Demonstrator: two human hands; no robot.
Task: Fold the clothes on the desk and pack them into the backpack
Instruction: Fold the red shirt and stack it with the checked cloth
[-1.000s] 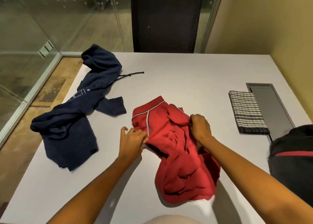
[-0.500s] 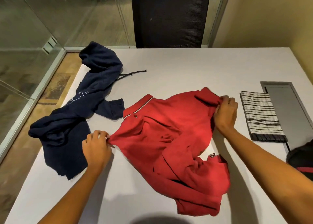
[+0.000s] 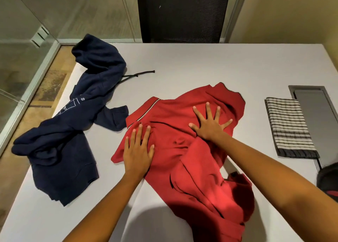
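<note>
— "While both palms press down, where does the red shirt (image 3: 182,159) lie?"
— "Spread on the table (image 3: 192,64), crumpled toward the near edge. The left hand (image 3: 138,154) and right hand (image 3: 210,126) rest flat on it, fingers (image 3: 208,110) splayed, grasping nothing."
— "And around it?"
— "A navy hoodie (image 3: 60,150) heaped at left; a folded striped cloth (image 3: 289,126) at right, near the backpack (image 3: 327,179), only its corner showing."

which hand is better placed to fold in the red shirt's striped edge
Left, probably: the left hand lies flat beside the striped edge, while the right hand presses the red shirt farther right.
</note>
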